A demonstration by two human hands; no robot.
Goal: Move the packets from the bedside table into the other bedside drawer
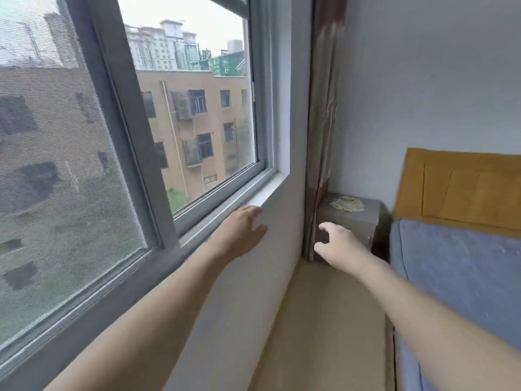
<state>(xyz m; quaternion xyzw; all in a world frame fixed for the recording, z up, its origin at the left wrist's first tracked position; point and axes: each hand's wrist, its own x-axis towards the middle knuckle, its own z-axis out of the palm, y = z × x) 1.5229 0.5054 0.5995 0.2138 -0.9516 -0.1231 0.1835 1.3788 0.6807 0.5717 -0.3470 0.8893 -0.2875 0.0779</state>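
Packets (347, 204) on the bench (363, 218) look thin, light and crinkly; pinch them by an edge. Left hand (242, 235) and right hand (339, 245) reach empty, each grip apart.

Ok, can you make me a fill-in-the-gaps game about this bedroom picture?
1. The packets lie on top of the bedside ____.
2. The bedside table stands between the curtain and the ____.
3. The left hand is by the ____ sill.
4. The right hand holds ____.

Missing words: table; bed; window; nothing
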